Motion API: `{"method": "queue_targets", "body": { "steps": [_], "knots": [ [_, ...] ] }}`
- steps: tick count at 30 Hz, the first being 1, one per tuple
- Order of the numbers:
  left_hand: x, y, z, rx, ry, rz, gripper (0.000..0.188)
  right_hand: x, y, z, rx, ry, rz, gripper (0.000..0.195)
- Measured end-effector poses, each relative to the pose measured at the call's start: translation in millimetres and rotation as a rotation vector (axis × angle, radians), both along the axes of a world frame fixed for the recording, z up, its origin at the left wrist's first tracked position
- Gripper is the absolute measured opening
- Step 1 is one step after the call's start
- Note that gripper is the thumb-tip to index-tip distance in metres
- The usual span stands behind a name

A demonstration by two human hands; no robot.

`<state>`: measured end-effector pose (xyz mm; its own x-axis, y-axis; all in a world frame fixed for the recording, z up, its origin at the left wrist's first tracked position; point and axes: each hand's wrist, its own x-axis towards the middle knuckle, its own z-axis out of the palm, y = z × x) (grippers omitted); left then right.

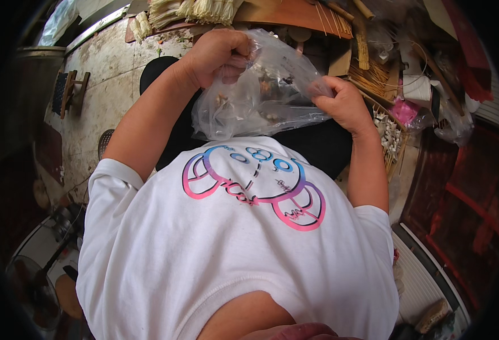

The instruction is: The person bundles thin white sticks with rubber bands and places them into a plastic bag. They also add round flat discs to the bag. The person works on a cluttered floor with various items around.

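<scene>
A clear plastic bag (pixel 270 102) is stretched between my two hands above my lap. My left hand (pixel 222 57) is closed in a fist around its bunched upper left part. On the other side, my right hand (pixel 338 100) pinches the bag's right edge between thumb and fingers. The bag hangs loose and crumpled below the left fist, close to my white shirt. Small brown and pale bits show through the film; I cannot tell whether they lie inside it or on the floor beneath. Some left fingers are hidden by folds of plastic.
Ahead stands a wooden board (pixel 283 15) with bundles of pale sticks (pixel 207 10) at its left. To the right are thin brown sticks (pixel 370 78), a tray of small white pieces (pixel 387 134) and pink plastic (pixel 404 111). A small wooden stool (pixel 73 91) is left, a fan (pixel 35 293) lower left.
</scene>
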<state>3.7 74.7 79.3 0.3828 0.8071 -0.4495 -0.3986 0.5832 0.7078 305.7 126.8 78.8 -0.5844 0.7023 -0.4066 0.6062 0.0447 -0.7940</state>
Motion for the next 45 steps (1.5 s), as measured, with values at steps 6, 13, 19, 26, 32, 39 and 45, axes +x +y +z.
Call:
{"method": "queue_targets", "body": {
  "steps": [6, 13, 19, 26, 32, 39, 45],
  "knots": [
    [-23.1, -10.3, 7.5, 0.116, -0.054, -0.098, 0.026, 3.6, 1.6, -0.2, -0.454, 0.602, -0.312, 0.029],
    [11.9, -22.0, -6.7, 0.601, 1.721, -0.421, 0.035, -7.8, -9.1, -2.4, -0.892, 1.247, -0.436, 0.041],
    [-10.2, -0.7, -45.2, 0.452, 1.919, -0.093, 0.040, -18.2, -42.5, -9.0, -1.186, 1.264, -0.297, 0.055],
    [-30.0, -5.5, -48.3, 0.026, 0.304, 0.375, 0.055, 1.9, -35.2, -8.2, -0.749, 1.047, -0.500, 0.066],
    [10.7, -33.4, -55.7, -0.068, 0.167, 0.444, 0.053, -9.5, -32.0, -11.7, -0.768, 0.953, -0.415, 0.058],
    [16.3, -29.1, -50.0, 0.170, 0.747, 0.498, 0.047, -18.3, -36.9, -21.9, -0.400, 0.335, -0.188, 0.068],
    [-2.9, -27.5, -44.2, 0.489, 1.136, 0.443, 0.047, -14.9, -33.0, -34.3, -0.017, 0.128, -0.047, 0.039]
  ]
}}
